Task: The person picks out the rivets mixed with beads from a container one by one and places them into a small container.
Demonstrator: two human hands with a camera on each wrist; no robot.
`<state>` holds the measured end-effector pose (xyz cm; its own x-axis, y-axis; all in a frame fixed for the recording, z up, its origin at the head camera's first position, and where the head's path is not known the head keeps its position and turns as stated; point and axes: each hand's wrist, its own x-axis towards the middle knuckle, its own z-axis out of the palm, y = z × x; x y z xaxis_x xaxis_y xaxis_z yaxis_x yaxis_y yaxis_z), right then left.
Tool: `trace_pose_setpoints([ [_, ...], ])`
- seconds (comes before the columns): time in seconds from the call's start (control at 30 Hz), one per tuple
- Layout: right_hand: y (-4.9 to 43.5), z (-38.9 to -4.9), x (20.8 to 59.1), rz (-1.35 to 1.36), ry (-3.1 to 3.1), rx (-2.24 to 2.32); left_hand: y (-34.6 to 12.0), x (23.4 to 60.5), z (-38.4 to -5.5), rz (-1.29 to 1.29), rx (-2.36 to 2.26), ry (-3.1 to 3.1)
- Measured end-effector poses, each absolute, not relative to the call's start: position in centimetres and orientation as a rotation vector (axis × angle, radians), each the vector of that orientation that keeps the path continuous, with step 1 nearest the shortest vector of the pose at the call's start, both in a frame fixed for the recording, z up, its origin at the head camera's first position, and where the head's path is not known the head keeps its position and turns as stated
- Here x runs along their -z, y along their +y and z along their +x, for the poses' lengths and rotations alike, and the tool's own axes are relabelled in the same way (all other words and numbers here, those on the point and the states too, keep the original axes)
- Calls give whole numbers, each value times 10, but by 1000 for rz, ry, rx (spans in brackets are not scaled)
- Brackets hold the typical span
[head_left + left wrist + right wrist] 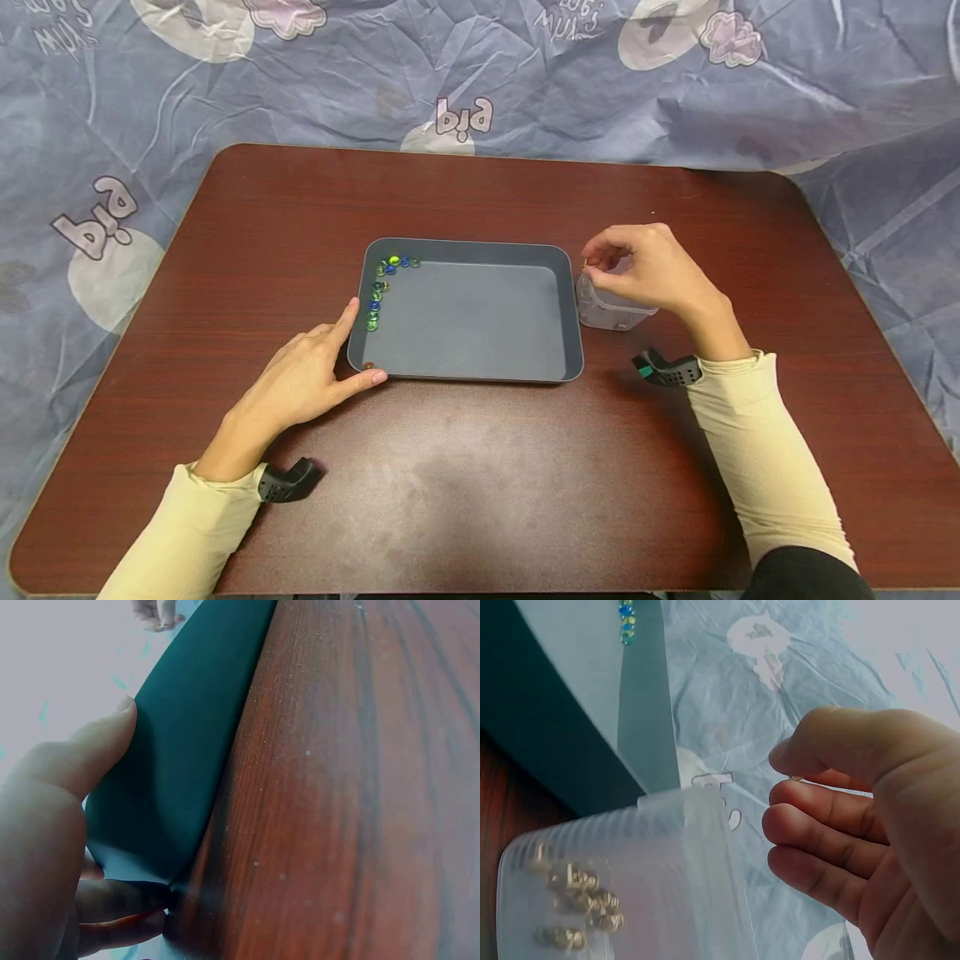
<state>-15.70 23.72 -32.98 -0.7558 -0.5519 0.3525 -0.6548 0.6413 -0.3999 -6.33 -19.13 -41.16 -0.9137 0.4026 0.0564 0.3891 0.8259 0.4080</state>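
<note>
A shallow grey tray point(472, 325) lies on the table. My left hand point(303, 375) rests at its near-left corner, index finger along the left side and thumb across the near rim. Several glass marbles point(375, 306) line the tray's left side and far-left corner; a brownish one point(368, 365) sits by my left thumb. My right hand point(648, 262) pinches a tiny gold-coloured piece point(796, 778) between thumb and index finger, mostly hidden by the fingertips. Below that hand stands a clear plastic box point(611, 315), beside the tray's right wall. Several small gold metal pieces point(585, 900) lie inside it.
The reddish-brown wooden table point(465, 483) carries the tray and box. A blue-grey printed cloth point(525, 83) hangs behind it and along its sides. Black wrist straps point(288, 482) sit at both sleeve cuffs.
</note>
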Motion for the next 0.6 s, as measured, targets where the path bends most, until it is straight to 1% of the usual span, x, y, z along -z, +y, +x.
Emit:
trace_pose_setpoints([
  [0.6, 271, -149, 332, 855, -2666, -726, -191, 411, -64, 634, -664, 2953],
])
